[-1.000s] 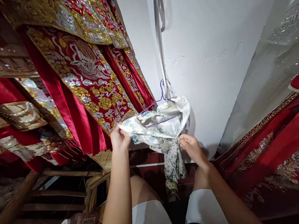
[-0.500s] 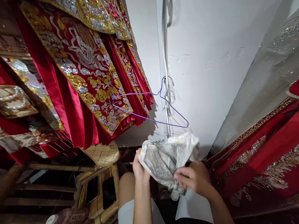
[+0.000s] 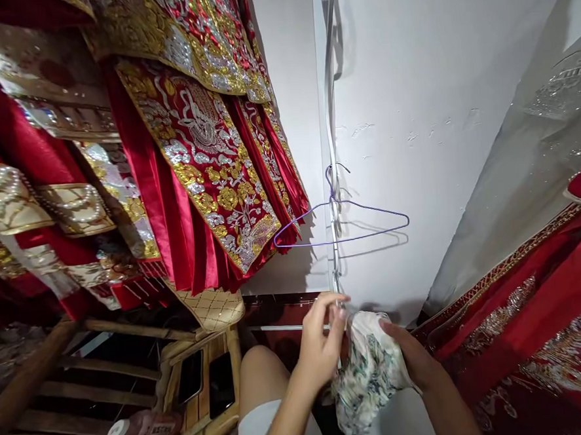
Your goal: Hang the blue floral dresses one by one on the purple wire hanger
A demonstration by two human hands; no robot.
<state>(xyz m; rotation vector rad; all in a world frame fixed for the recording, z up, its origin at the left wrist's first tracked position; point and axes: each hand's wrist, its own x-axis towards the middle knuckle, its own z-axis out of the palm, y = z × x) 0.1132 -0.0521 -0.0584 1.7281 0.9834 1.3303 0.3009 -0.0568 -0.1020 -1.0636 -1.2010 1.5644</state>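
A crumpled white cloth [image 3: 369,377] with a green and dark floral print hangs bunched above my lap; its exact kind is unclear. My right hand [image 3: 417,354] grips its right edge, thumb laid over the pale inner side. At its upper left, my left hand [image 3: 322,340] has thumb and fingers curled together beside the cloth; what lies between those fingertips is hidden. Above both hands a bare purple clothes hanger [image 3: 343,235] hangs from a white rail [image 3: 332,110] against the wall.
Red embroidered garments [image 3: 217,150] hang at the left. A bamboo chair [image 3: 202,380] holds two phones and a pink bottle [image 3: 145,430] with a white cap. More red beaded fabric [image 3: 547,320] and a sheer pale garment [image 3: 508,165] hang at the right.
The cloth has gone from spread wide between my hands to bunched and turned, print outward, lower and to the right. My left hand has moved right; the hanger has swung round.
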